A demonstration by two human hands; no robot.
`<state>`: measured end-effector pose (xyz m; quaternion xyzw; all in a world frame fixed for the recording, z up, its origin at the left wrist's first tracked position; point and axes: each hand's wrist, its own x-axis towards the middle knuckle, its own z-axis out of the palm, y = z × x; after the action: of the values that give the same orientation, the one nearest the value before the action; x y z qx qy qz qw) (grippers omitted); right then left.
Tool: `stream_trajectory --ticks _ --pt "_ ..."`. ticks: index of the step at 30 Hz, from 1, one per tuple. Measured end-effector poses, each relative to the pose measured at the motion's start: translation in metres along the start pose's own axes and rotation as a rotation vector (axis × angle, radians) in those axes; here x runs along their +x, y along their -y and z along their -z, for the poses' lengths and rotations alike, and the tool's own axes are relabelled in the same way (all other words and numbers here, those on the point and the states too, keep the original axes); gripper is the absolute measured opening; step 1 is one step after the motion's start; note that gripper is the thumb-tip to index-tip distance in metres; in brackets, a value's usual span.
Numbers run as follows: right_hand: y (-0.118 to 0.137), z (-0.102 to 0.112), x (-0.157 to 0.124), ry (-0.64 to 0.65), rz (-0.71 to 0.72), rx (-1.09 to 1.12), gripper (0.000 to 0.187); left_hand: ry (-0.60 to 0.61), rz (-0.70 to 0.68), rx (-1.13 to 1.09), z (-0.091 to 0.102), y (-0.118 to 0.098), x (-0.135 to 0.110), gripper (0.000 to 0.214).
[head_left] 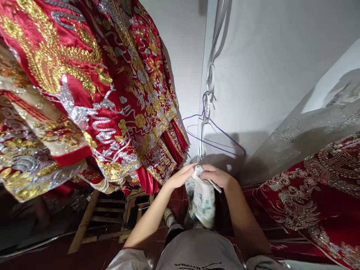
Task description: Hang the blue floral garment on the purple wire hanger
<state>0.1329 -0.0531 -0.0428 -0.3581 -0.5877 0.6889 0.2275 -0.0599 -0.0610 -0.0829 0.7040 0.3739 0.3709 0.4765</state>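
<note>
A whitish cloth (204, 202) with grey and blue-green marks hangs down in front of my body, its lower end blurred. My left hand (181, 177) is closed on its top from the left. From the right, my right hand (216, 175) grips the same cloth, the fingertips of both hands nearly meeting. Just above them, a white cable (208, 82) runs down the wall corner. On it hangs a blue wire hanger (222, 131) with no garment. What lies under my fingers is hidden.
Red garments (140, 86) with gold and silver embroidery hang at the left. A red beaded dress (323, 191) and sheer veil (289, 131) fill the right side. A wooden rack (108, 213) stands low on the left, above the dark red tiled floor (177, 195). The white wall (267, 56) is close ahead.
</note>
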Motion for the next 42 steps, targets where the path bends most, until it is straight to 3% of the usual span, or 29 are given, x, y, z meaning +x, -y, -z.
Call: stream_trajectory --ticks 2,5,9,12,16,19,22,28,34,38,42 --pt "0.023 0.002 -0.013 0.048 0.087 -0.168 0.013 0.173 0.043 0.063 0.016 0.008 0.005 0.071" --pt "0.048 0.002 -0.028 -0.158 0.233 -0.422 0.019 0.349 0.089 0.264 0.043 0.016 0.008 0.059" --pt "0.047 0.016 -0.025 -0.572 0.182 -0.654 0.049 0.324 0.182 0.511 0.077 0.017 0.006 0.055" --pt "0.028 0.044 -0.006 -0.719 0.137 -0.765 0.061 0.312 0.23 0.633 0.09 0.014 0.006 0.054" --pt "0.011 0.069 0.038 -0.653 0.225 -0.779 0.055 0.216 0.316 0.854 0.094 0.01 0.011 0.04" --pt "0.003 0.066 0.074 -0.617 0.31 -0.746 0.047 0.121 0.38 0.914 0.095 0.011 0.014 0.026" --pt "-0.003 0.063 0.088 -0.639 0.35 -0.721 0.04 0.016 0.339 0.865 0.098 0.014 0.013 0.023" --pt "-0.003 0.089 0.043 -0.651 0.342 -0.734 0.031 -0.246 0.145 0.924 0.1 0.013 0.017 0.025" --pt "0.012 0.097 0.003 -0.622 0.297 -0.782 0.035 -0.416 0.031 0.894 0.095 -0.015 0.04 0.012" --pt "0.017 0.096 -0.009 -0.549 0.266 -0.798 0.034 -0.399 -0.171 0.858 0.091 -0.038 0.057 0.014" --pt "0.02 0.1 -0.03 -0.487 0.316 -0.794 0.039 -0.336 -0.242 0.8 0.092 -0.045 0.074 0.041"
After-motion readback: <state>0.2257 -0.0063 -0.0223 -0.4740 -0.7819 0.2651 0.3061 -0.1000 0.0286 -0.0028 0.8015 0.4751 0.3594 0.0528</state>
